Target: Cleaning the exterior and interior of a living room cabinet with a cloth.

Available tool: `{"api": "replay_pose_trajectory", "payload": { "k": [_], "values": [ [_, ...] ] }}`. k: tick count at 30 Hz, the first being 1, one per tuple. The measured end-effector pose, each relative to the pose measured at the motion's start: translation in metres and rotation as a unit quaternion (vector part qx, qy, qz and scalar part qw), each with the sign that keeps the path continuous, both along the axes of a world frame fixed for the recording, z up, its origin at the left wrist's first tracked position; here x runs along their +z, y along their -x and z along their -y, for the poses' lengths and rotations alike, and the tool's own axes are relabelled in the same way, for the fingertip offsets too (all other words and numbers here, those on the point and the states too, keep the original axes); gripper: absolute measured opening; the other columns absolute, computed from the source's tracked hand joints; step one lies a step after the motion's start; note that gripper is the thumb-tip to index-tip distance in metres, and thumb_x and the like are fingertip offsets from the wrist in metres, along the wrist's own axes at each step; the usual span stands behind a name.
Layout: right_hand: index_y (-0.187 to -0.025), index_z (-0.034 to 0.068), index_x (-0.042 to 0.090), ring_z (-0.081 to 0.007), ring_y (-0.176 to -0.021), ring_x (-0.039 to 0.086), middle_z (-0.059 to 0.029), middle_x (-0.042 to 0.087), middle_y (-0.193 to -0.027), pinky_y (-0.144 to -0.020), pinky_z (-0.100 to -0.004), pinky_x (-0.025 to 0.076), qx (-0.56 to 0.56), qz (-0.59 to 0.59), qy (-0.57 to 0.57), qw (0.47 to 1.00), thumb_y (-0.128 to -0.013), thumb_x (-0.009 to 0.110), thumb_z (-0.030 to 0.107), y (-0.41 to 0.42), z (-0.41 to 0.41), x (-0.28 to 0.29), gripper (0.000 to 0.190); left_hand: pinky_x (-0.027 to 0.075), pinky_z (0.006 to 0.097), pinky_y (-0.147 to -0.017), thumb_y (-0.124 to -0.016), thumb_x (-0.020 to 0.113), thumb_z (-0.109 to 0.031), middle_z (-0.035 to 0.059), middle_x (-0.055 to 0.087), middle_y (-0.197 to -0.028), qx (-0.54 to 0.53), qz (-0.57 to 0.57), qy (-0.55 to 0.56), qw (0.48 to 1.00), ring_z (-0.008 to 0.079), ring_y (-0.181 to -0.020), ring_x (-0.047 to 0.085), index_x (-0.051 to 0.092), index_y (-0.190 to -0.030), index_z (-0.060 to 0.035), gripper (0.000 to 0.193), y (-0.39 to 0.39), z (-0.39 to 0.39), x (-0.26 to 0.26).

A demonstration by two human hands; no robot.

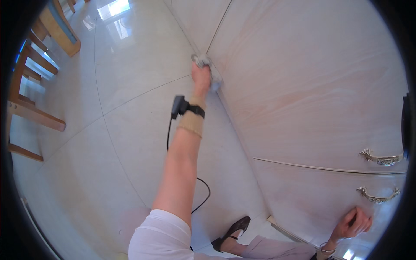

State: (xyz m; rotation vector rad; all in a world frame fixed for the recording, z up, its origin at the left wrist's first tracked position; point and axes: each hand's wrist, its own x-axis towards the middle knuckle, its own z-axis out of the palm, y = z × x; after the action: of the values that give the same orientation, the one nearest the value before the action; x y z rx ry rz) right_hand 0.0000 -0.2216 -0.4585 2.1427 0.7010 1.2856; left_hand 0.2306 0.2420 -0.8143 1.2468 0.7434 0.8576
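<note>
My left hand (201, 78) reaches far forward, closed around a crumpled pale grey cloth (215, 77). The cloth lies where the floor meets the lower edge of a cabinet with pinkish wood grain (292, 97). Part of it is hidden behind my fingers. Low at the right, my right hand (354, 223) is loosely curled against or just over the cabinet front, with nothing visible in it. Just above that hand is an ornate metal handle (378, 196), and a second ornate handle (386, 159) sits beyond a panel seam.
Wooden chair legs (39, 117) stand on the glossy tiled floor (136, 81) at left. A black cable (209, 191) runs from the black device (178, 106) strapped to my left wrist. A dark shoe (232, 232) is near the cabinet base. A black object (405, 125) shows at the right rim.
</note>
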Motion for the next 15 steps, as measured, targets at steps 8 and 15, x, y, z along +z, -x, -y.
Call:
{"api": "replay_pose_trajectory", "payload": {
  "k": [8, 15],
  "values": [
    [-0.09, 0.002, 0.063, -0.027, -0.082, 0.057, -0.0077, 0.063, -0.086, -0.091, -0.0451, 0.041, -0.009, 0.004, 0.012, 1.0, -0.08, 0.062, -0.001, 0.001, 0.006, 0.006, 0.011, 0.046, 0.0361, -0.075, -0.078, 0.055, -0.006, 0.012, 0.062, -0.09, -0.058, 0.007, 0.016, 0.998, 0.0245, -0.083, 0.06, 0.054, -0.103, -0.0057, 0.025, 0.059, 0.114, -0.026],
    [-0.093, 0.002, 0.062, -0.0281, -0.084, 0.058, -0.0074, 0.064, -0.086, -0.091, -0.0456, 0.041, -0.025, -0.003, 0.031, 0.999, -0.081, 0.063, 0.002, -0.003, -0.002, -0.003, 0.012, 0.046, 0.0327, -0.073, -0.08, 0.057, -0.013, 0.0094, 0.064, -0.087, -0.063, -0.098, 0.018, 0.993, 0.0187, -0.08, 0.059, 0.059, -0.1, -0.0031, 0.022, -0.011, -0.031, -0.007]
  ]
}}
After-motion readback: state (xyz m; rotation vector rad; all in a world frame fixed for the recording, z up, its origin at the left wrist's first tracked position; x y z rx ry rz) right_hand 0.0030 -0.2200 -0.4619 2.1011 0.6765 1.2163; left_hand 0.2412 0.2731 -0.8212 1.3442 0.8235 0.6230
